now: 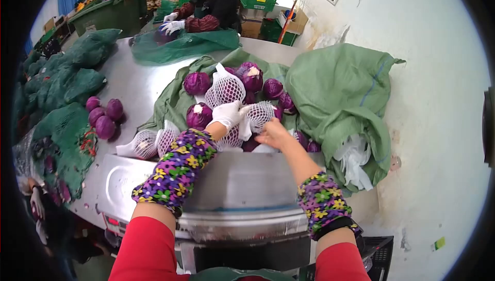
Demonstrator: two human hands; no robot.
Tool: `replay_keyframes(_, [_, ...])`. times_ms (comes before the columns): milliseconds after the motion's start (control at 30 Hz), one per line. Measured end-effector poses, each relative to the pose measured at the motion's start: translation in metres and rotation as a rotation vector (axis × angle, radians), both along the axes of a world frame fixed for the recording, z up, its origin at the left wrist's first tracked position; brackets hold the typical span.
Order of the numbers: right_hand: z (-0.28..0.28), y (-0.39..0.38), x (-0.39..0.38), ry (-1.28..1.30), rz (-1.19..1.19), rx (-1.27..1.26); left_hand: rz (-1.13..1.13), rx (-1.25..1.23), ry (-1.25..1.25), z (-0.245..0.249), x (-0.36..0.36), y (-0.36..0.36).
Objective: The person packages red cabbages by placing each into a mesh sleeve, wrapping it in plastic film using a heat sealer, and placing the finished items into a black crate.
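Note:
My left hand (pixel 228 114), in a white glove, closes on the loose end of a white foam net sleeve (pixel 261 114). A red cabbage seems to be inside that sleeve, mostly hidden by the mesh. My right hand (pixel 275 134), bare, has its fingers curled against the sleeve's lower right side. Just behind my left hand sits another netted cabbage (pixel 228 89). Bare red cabbages (pixel 199 116) surround my hands on a green woven sack (pixel 172 98). Two more netted cabbages (pixel 145 144) lie by my left forearm.
A bulky green sack (pixel 340 87) with white plastic (pixel 355 159) stands right, near the wall. Several cabbages (pixel 105 127) and green mesh bags (pixel 62 136) lie left on the metal table (pixel 121 79). Across it, a gloved co-worker (pixel 206 10) handles a green mesh bag (pixel 188 46).

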State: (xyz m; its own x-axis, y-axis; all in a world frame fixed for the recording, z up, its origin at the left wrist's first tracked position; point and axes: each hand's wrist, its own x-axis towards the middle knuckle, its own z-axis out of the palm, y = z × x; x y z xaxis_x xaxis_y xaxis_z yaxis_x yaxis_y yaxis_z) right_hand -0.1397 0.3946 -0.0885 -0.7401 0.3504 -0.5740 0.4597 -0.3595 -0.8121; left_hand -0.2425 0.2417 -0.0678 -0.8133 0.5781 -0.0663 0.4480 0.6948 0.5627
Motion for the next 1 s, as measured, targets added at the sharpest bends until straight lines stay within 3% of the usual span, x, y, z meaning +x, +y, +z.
replay_keyframes(100, [-0.016, -0.003, -0.020, -0.104, 0.011, 0.119, -0.043, -0.101, -0.020, -0.018, -0.005, 0.035])
replay_keyframes(133, [-0.030, -0.001, -0.025, -0.106, 0.050, 0.213, -0.196, -0.064, 0.121, -0.016, -0.001, 0.034])
replay_keyframes(167, [-0.044, 0.004, -0.027, -0.108, 0.090, 0.302, 0.024, -0.024, -0.088, -0.011, 0.007, 0.044])
replay_keyframes(300, [0.048, -0.005, 0.013, -0.024, 0.275, 0.482, -0.003, 0.141, -0.181, 0.012, 0.012, 0.028])
replay_keyframes(333, [0.043, -0.004, 0.017, 0.185, 0.343, 0.710, -0.007, 0.294, -0.237, 0.018, 0.015, 0.020])
replay_keyframes(367, [0.052, 0.016, 0.039, 0.178, 0.382, 0.649, -0.011, 0.447, -0.287, 0.026, 0.018, 0.009])
replay_keyframes(433, [0.158, -0.002, 0.094, 0.157, 0.457, 0.529, 0.008, 0.704, -0.521, 0.076, 0.049, -0.023])
replay_keyframes(467, [0.168, -0.028, 0.108, 0.162, 0.453, 0.523, 0.048, 0.688, -0.795, 0.103, 0.063, -0.047])
replay_keyframes(500, [0.166, -0.067, 0.121, 0.247, 0.117, 0.650, 0.151, 0.681, -0.968, 0.121, 0.084, -0.056])
replay_keyframes(533, [0.163, -0.090, 0.134, 0.317, -0.214, 0.764, -0.058, 0.814, -0.944, 0.091, 0.095, -0.047])
replay_keyframes(567, [0.133, -0.065, 0.148, 0.510, 0.037, -0.031, -0.265, 0.948, -0.907, 0.061, 0.108, -0.039])
replay_keyframes(600, [0.120, -0.069, 0.156, 0.480, 0.019, 0.036, -0.262, 0.801, -0.647, 0.079, 0.155, -0.057])
replay_keyframes(633, [0.107, -0.076, 0.164, 0.436, -0.003, 0.100, -0.208, 0.725, -0.730, 0.069, 0.175, -0.066])
replay_keyframes(700, [0.096, -0.073, 0.166, 0.542, 0.036, 0.317, -0.065, 0.903, -0.932, 0.036, 0.212, -0.072])
replay_keyframes(767, [0.066, -0.059, 0.154, 0.544, 0.275, 0.455, -0.026, 0.803, -0.332, -0.011, 0.233, -0.067])
replay_keyframes(833, [0.053, -0.050, 0.148, 0.493, 0.272, 0.426, -0.004, 0.803, -0.255, 0.005, 0.235, -0.068])
replay_keyframes(900, [0.043, -0.042, 0.140, 0.442, 0.269, 0.400, 0.051, 0.812, -0.433, 0.002, 0.229, -0.063])
replay_keyframes(967, [0.034, -0.034, 0.141, 0.287, 0.134, 0.006, 0.059, 0.825, -0.632, 0.015, 0.224, -0.065])
replay_keyframes(1000, [0.035, -0.036, 0.147, 0.307, 0.027, 0.038, 0.036, 0.693, -0.514, 0.020, 0.226, -0.073])
